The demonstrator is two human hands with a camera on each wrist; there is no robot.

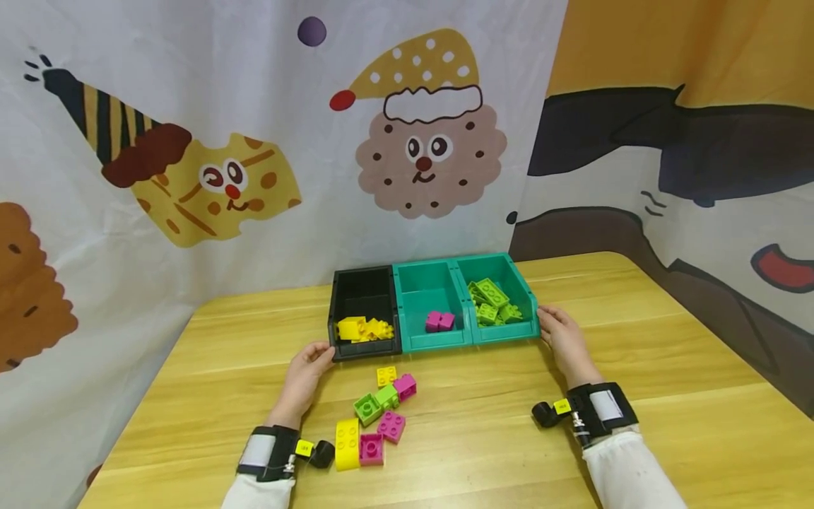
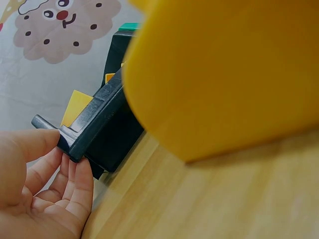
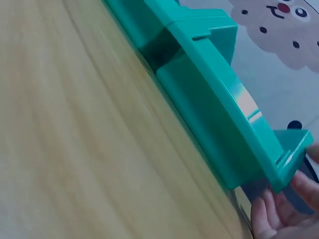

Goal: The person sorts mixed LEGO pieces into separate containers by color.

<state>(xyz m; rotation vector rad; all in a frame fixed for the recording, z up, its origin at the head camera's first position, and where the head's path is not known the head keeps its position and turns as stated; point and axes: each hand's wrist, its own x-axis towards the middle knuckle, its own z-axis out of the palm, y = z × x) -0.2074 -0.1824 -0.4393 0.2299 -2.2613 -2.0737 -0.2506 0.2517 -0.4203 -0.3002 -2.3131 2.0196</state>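
Clock directions run from the middle bin (image 1: 422,283), with twelve at the far side. Nearest, white sleeves (image 1: 636,470) and black wrist straps (image 1: 600,410) lead up to two hands set well apart. At seven lie the loose bricks on the worktop (image 1: 470,431): a yellow arch (image 1: 347,444), a pink brick (image 1: 372,450) against its three o'clock side, another pink brick (image 1: 391,427) farther up, then two green bricks (image 1: 376,404) end to end, a third pink brick (image 1: 405,386) at their two o'clock and a small yellow brick (image 1: 386,376) beyond. At eight, the left hand (image 1: 307,375) pinches the near corner of the black bin (image 1: 362,290), thumb on top, fingers below. Between three and four, the right hand (image 1: 564,341) grips the right bin (image 1: 509,330) by its near corner. The bins stand side by side: black at nine, holding yellow bricks (image 1: 365,329); middle, two pink bricks (image 1: 440,322); right at three, green bricks (image 1: 490,293). Farthest hangs a cartoon cloth (image 1: 254,71).
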